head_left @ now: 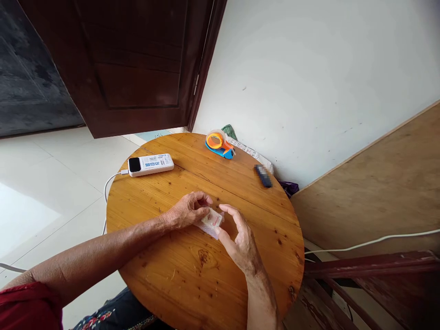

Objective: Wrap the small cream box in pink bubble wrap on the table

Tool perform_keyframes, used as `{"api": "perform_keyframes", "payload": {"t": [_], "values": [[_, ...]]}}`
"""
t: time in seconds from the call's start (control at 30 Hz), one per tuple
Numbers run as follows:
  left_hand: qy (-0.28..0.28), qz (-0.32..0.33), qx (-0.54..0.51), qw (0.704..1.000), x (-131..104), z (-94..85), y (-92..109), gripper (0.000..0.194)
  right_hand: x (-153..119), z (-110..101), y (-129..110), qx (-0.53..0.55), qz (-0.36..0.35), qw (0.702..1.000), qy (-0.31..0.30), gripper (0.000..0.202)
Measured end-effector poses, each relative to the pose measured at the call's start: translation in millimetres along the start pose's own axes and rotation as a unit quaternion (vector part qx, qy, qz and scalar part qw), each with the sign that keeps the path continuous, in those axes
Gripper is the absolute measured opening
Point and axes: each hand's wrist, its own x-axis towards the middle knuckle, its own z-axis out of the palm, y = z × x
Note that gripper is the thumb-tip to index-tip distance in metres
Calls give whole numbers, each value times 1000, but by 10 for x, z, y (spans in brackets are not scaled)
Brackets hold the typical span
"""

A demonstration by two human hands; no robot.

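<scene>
A small white packet with red print [213, 218], with thin translucent plastic around its edges, lies on the round wooden table [151, 256]. My left hand [190, 210] is at its left side, fingers curled and the thumb on its edge; the hand hides part of the packet. On the right, my right hand [242, 243] curves around the packet with thumb and index finger apart. Its thumb tip is by the plastic's lower right corner; whether it touches cannot be made out.
A white device with a dark screen [151, 165] and a plugged-in cable sits at the table's far left. Toward the back stands an orange and blue tape dispenser [220, 144]. A dark, pixelated object [263, 176] lies near the right edge, beside the white wall [309, 82].
</scene>
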Motion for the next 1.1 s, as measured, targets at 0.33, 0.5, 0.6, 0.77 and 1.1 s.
{"api": "perform_keyframes", "payload": {"t": [0.33,0.5,0.6,0.77,1.1], "values": [[-4,-4,-26,1000,9,38,30,22,19,101,14,-10,-26,999,42,12],[-7,-1,-38,999,1,47,45,23,54,165,16,24,5,997,71,14],[-20,-4,-51,998,-13,54,47,24,102,147,-20,65,46,994,70,16],[-8,12,-70,997,-35,62,26,40,259,48,-96,76,95,992,34,22],[-75,-13,-191,979,-42,46,43,87,656,93,115,197,115,966,123,21]]}}
